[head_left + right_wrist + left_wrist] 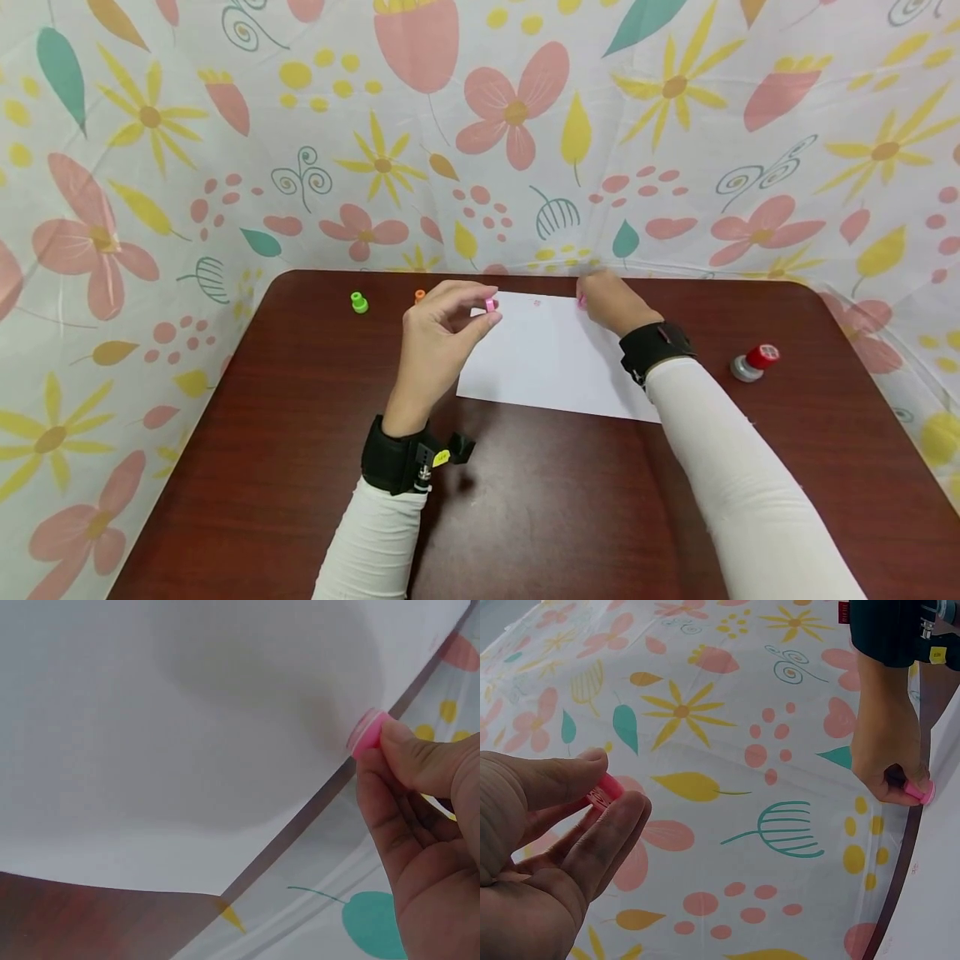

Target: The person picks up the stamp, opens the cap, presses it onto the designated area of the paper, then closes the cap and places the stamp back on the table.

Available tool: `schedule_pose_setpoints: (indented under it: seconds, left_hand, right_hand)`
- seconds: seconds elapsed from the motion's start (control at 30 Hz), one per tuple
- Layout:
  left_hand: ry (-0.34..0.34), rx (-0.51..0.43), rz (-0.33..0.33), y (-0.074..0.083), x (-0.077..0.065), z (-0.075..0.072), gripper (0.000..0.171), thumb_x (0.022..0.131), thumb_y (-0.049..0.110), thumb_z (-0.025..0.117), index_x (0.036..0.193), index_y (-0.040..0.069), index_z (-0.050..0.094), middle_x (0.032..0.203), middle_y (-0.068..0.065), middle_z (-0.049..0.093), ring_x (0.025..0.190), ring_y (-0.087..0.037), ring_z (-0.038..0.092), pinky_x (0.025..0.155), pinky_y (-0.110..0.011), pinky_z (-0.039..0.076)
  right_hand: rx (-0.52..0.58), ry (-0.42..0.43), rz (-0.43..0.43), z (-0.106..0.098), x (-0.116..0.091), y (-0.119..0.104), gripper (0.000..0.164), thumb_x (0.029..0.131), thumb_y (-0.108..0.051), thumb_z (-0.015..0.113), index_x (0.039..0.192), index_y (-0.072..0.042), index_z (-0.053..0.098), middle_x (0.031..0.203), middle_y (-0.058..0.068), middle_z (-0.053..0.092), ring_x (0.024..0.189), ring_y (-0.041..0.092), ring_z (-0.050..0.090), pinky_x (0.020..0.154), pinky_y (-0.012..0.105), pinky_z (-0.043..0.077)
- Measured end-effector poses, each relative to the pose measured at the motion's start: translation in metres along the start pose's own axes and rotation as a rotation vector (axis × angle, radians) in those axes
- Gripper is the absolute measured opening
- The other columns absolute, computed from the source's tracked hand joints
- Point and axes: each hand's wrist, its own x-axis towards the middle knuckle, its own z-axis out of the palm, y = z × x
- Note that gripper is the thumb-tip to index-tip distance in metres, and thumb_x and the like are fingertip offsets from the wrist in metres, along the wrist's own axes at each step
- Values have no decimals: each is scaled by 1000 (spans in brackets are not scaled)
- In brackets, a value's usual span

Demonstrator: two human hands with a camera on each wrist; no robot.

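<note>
My left hand (442, 337) is raised over the left edge of a white sheet of paper (547, 358). Between thumb and fingertips it pinches a small pink cap (607, 791). At the paper's far edge, my right hand (615, 302) grips a small pink stamp (367, 733) by its knob. The stamp's round face is right at the sheet in the right wrist view. A small pink printed mark (537, 303) shows on the paper, left of the right hand.
A green stamp (359, 302) stands at the far left of the brown table (300, 400). An orange stamp (420, 295) is partly hidden behind my left hand. To the right lies a red and grey capped stamp (755, 363). A flower-print sheet (480, 125) hangs behind the table.
</note>
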Motion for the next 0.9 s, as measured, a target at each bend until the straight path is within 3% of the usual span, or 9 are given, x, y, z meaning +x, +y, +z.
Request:
schedule_pose_setpoints:
  seconds: [0.17, 0.4, 0.7, 0.9]
  left_hand:
    - [-5, 2, -8, 0, 0, 1, 29, 87, 8, 83, 115, 4, 78, 110, -5, 72, 100, -16, 71, 80, -27, 63]
    - [-9, -12, -16, 1, 0, 2, 28, 87, 8, 84, 115, 7, 79, 111, -5, 72, 99, -15, 73, 82, -29, 64]
    - [-8, 4, -8, 0, 2, 2, 28, 87, 7, 83, 115, 5, 79, 111, -6, 72, 99, -15, 72, 82, -29, 64]
    - [-4, 7, 0, -2, 1, -1, 27, 88, 7, 82, 115, 6, 79, 109, -4, 72, 98, -13, 71, 82, -29, 64]
  right_hand:
    - [-35, 5, 0, 2, -4, -6, 15, 92, 13, 58, 89, 3, 67, 94, 20, 64, 84, 33, 63, 69, 43, 53]
    - [-50, 30, -15, 2, -4, -7, 16, 91, 14, 57, 85, 3, 67, 88, 20, 66, 80, 32, 63, 65, 41, 51]
    - [-31, -12, -18, -4, -1, -5, 16, 93, 13, 56, 88, 4, 68, 90, 18, 67, 83, 29, 60, 70, 38, 51]
    - [-38, -26, -35, -6, -1, -6, 17, 93, 14, 56, 85, 2, 66, 84, 15, 64, 77, 26, 55, 66, 35, 46]
